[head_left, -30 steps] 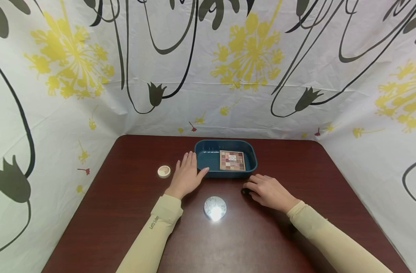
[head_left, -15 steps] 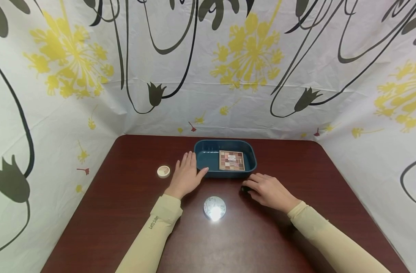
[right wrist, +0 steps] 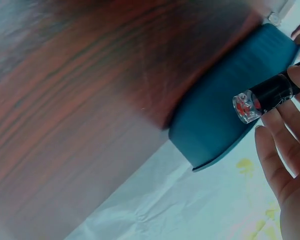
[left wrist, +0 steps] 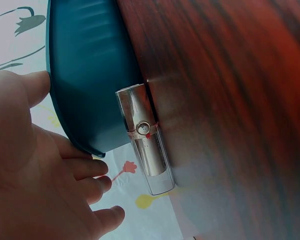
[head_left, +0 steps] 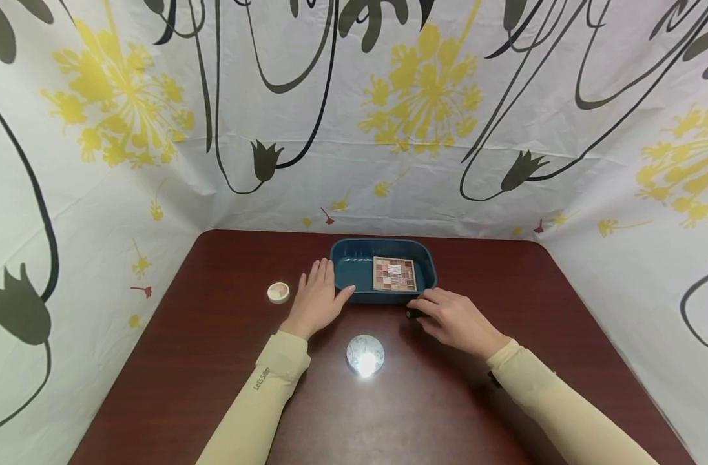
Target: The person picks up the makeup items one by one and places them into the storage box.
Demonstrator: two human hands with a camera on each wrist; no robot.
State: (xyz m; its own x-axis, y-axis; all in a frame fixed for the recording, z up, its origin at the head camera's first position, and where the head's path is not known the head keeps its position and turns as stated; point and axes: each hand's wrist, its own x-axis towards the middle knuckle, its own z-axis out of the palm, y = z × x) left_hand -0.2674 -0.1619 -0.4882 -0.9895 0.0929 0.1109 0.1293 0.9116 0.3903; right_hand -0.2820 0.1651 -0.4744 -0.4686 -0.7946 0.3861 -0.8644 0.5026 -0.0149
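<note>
My left hand [head_left: 318,298] lies with straight fingers along the left end of a dark teal tray [head_left: 354,296], its thumb over the front rim. The left wrist view shows that hand [left wrist: 50,165] with nothing gripped. My right hand [head_left: 455,320] pinches a small black tube [head_left: 414,314] close to the tray's front right corner. In the right wrist view, the tube [right wrist: 272,94] has a clear faceted end and pale lettering, and the thumb and fingers [right wrist: 277,132] hide its other end. Inside the tray, toward the right, lies a flat makeup palette [head_left: 395,274] with many coloured squares.
A shiny round compact [head_left: 360,349] lies on the dark red-brown table [head_left: 342,420] in front of the tray. Left of my left hand is a small round cream-coloured pot [head_left: 278,292]. A patterned white cloth [head_left: 331,116] hangs behind the table and along both sides.
My right hand, with the black tube in it, has moved slightly forward and left toward the tray's front edge. The left hand has stayed in place.
</note>
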